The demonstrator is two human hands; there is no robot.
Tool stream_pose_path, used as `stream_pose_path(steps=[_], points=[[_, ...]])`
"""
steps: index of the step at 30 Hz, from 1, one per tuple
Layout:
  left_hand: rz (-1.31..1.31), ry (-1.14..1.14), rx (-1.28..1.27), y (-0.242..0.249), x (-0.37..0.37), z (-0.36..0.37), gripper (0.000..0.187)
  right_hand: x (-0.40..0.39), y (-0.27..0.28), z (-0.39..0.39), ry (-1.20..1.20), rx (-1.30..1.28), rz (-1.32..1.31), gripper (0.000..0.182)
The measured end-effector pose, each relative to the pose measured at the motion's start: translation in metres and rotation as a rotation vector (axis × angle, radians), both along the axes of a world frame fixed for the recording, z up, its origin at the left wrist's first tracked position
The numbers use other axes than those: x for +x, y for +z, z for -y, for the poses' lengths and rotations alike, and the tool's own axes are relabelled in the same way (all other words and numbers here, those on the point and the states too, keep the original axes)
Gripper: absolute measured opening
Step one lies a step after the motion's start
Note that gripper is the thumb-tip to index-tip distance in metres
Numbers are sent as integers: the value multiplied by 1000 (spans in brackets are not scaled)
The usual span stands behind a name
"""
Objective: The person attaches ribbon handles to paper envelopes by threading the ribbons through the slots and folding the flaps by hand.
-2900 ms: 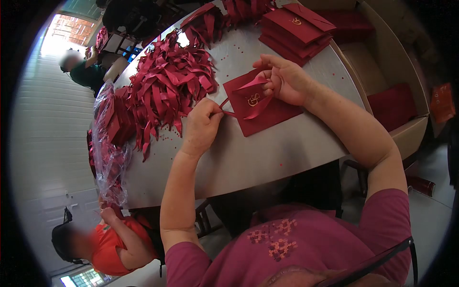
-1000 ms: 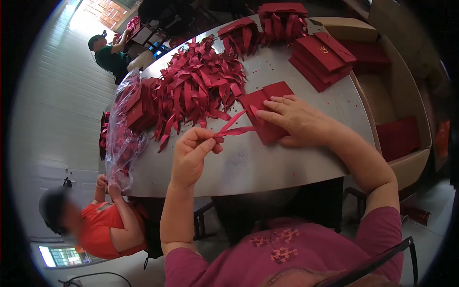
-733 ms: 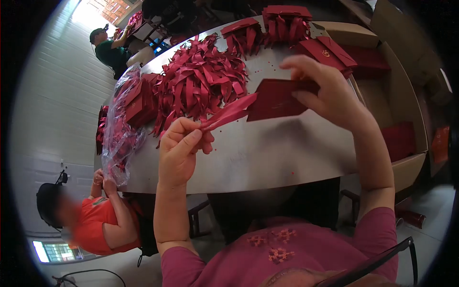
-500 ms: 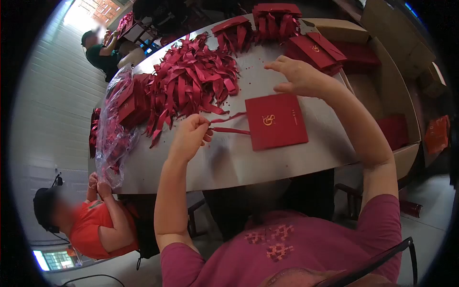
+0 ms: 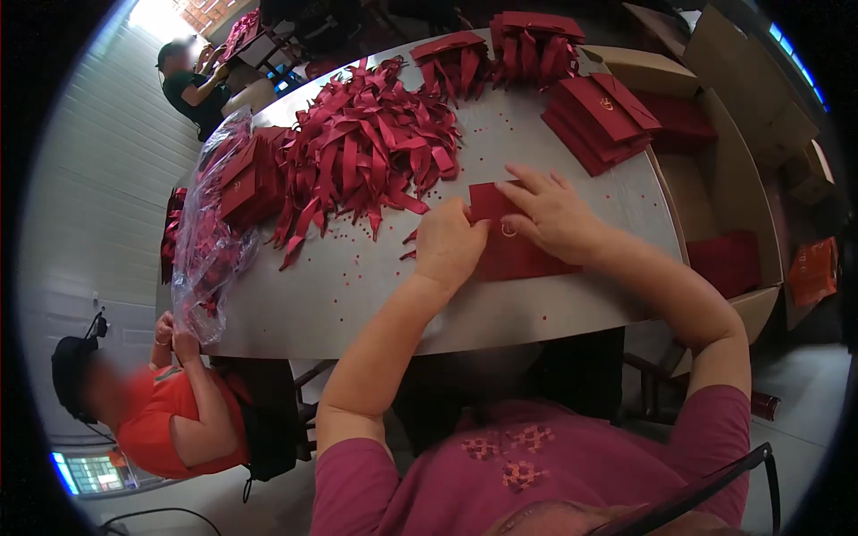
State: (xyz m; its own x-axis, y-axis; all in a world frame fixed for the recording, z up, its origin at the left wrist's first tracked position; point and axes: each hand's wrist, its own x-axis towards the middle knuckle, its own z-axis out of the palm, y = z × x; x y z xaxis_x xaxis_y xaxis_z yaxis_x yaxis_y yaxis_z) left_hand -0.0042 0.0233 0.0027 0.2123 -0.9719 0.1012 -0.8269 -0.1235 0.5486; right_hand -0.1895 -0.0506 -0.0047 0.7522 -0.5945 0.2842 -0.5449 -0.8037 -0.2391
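A flat red paper gift bag (image 5: 523, 264) lies on the metal table, its gold logo partly covered by my fingers. My left hand (image 5: 450, 241) is closed at the bag's left edge, thumb on the face and the other fingers curled. A bit of the bag's ribbon handle shows just left of that hand. My right hand (image 5: 556, 216) rests over the upper part of the bag with fingers spread, thumb near the logo. Left of my hands spreads a large heap of red ribbons (image 5: 371, 143).
Stacked red bags (image 5: 601, 121) lie at the right, beside an open cardboard box (image 5: 764, 210) holding more red items. Bags with hanging ribbons (image 5: 536, 49) stand at the far edge. Clear plastic (image 5: 201, 304) covers items at left, where a person in an orange-red shirt (image 5: 192, 406) sits.
My left hand has let go of the ribbon handles and moved right onto the bag's edge. My right hand has come down from above onto the bag.
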Motion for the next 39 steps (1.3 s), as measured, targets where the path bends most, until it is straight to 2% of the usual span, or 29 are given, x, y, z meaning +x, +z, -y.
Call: stream_pose_path(steps=[1,2,4,6,8,12,14,17,19,20,27,29,32,36,39], points=[[-73,18,-8,-4,3,2,27,4,6,9,6,44,115,40],[-145,35,-16,-8,6,3,28,11,8,21,12,45,113,40],[-207,63,4,-6,5,2,29,30,13,48,144,-103,318,20],[-271,87,18,-8,6,2,29,55,15,65,218,-166,323,17],[-458,79,-41,-16,9,3,31,82,14,79,298,-228,321,15],[-638,60,-7,-19,13,4,30,133,16,102,255,-111,416,10],[-853,55,70,-9,13,2,25,152,20,106,269,-108,451,9],[-890,42,42,-16,14,2,22,178,33,105,237,-67,363,11],[-925,39,64,-15,14,2,22,198,35,112,42,0,391,20],[-958,30,96,-14,15,3,21,209,32,121,30,25,448,23],[-1047,19,93,-10,15,3,20,259,36,150,140,-61,462,26],[-1032,17,160,1,14,1,22,271,51,145,-44,16,231,29],[-1064,-7,173,-3,13,1,24,286,58,151,-53,52,100,30],[-1057,-54,190,-8,18,1,24,290,45,178,93,83,160,29],[-1084,-56,213,-6,17,1,23,256,68,164,55,415,354,16]])
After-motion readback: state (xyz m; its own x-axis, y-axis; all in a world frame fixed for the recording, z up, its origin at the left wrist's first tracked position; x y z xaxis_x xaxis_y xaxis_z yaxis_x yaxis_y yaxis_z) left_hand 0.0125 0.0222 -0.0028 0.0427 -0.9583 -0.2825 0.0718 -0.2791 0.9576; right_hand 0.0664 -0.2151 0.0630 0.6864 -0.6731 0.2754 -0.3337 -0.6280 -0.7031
